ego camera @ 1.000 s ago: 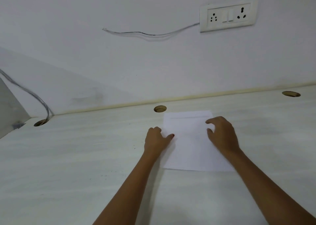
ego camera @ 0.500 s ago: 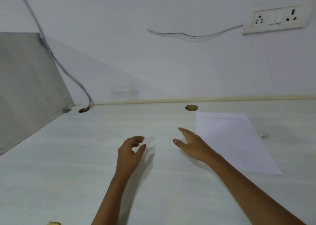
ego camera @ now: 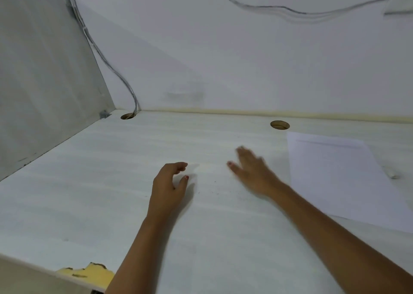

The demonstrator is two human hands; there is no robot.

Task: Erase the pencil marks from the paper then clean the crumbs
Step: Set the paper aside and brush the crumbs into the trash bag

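Head camera view, looking down past my two bare forearms onto a pale, wood-grain surface [ego camera: 100, 182]. A second ago both my hands rested on the white sheet of paper [ego camera: 335, 173]; now neither touches it. The view has swung left since then, so the sheet lies flat near the right edge of the picture, well apart from my left hand.

My left hand [ego camera: 169, 182] is low over the bare surface, fingers loosely curved and thumb apart, holding nothing, much as it was half a second ago. I cannot tell whether it touches the surface. My right hand [ego camera: 252, 171] is smeared by motion, palm down, fingers stretched fairly straight and pointing away from me, also holding nothing. It has drawn a little farther from the sheet's left edge.

A few tiny dark specks [ego camera: 215, 181] dot the surface between my hands. A small whitish lump [ego camera: 392, 175] lies at the paper's right edge, too blurred to identify.

Two round holes are cut along the back of the surface. The left hole [ego camera: 128, 116], in the corner, has a grey cable [ego camera: 107, 59] dropping into it down the white wall [ego camera: 223, 59]. The right hole [ego camera: 279, 125], just behind the paper's far left corner, shows only a brownish inside. A grey side panel [ego camera: 44, 70] stands at the left. A chipped yellow patch [ego camera: 93, 271] marks the near edge.
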